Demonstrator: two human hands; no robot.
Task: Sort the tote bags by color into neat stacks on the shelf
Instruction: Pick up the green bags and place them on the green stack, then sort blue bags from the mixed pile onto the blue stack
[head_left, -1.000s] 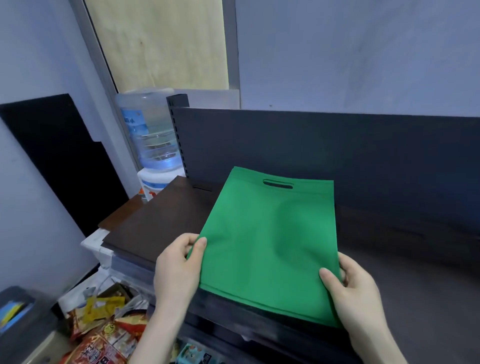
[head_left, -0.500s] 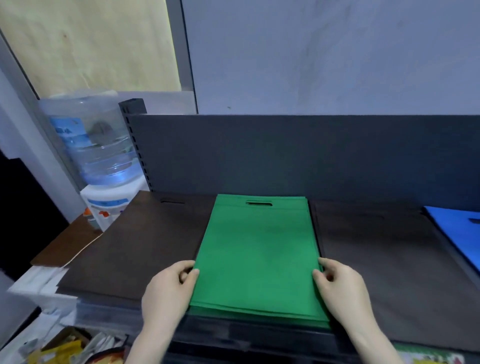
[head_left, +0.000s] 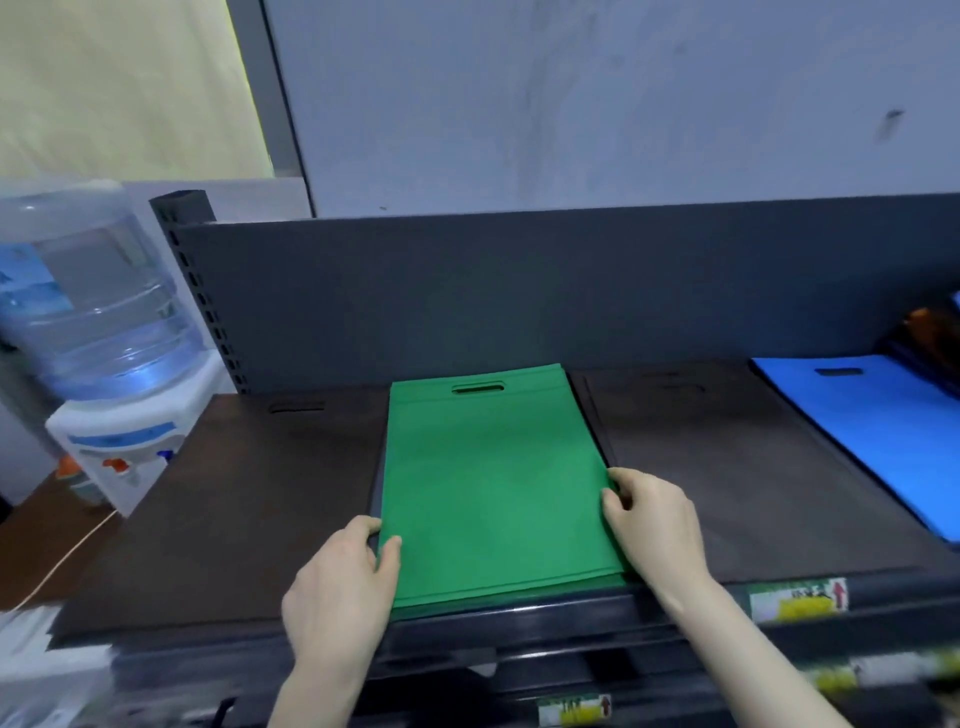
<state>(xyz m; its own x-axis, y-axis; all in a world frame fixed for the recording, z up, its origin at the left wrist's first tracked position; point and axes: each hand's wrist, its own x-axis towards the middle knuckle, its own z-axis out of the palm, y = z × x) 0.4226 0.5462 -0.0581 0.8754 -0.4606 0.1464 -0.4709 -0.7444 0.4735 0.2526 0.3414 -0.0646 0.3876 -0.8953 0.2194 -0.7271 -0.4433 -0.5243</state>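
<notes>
A stack of green tote bags (head_left: 488, 478) lies flat in the middle of the shelf (head_left: 519, 610), handle slot at the far end. My left hand (head_left: 343, 587) pinches the stack's near left corner, thumb on top. On the right edge my right hand (head_left: 652, 525) grips the stack, fingers curled over the side. Left of the green stack sits a dark brown stack (head_left: 249, 499), and another dark brown stack (head_left: 727, 478) lies to its right. A blue stack (head_left: 878, 431) lies at the far right.
The grey back panel (head_left: 519, 291) of the shelf rises behind the bags. A water dispenser (head_left: 109, 374) with a large bottle stands at the left. Dark and orange items (head_left: 930, 338) sit at the far right edge. Price labels (head_left: 797, 600) line the front rail.
The green bag was held tilted above the shelf; it has been lowered flat onto the green stack. Both hands now sit on the stack's side edges. The view has shifted right, showing the blue stack.
</notes>
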